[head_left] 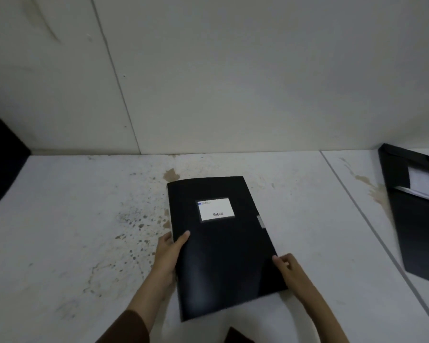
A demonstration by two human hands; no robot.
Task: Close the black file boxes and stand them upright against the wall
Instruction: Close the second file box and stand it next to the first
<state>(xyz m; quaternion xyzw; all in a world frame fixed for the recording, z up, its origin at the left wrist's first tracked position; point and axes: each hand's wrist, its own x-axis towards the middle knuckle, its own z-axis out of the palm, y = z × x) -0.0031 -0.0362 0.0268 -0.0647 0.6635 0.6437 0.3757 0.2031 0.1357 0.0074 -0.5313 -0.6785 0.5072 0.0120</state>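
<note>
Head view. Closed black file box (223, 243), white label (215, 209) up: lying flat between both hands. Left hand (167, 256) clamps its left edge; right hand (289, 267) pinches the right edge. Second box (416, 219), open, far right. Risk: clasp (260, 221) popping when tipped upright.

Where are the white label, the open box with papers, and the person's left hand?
white label (215, 209), head view, middle of the label
open file box (417, 233), head view, its black lower flap
left hand (168, 256), head view, back of the hand
</note>
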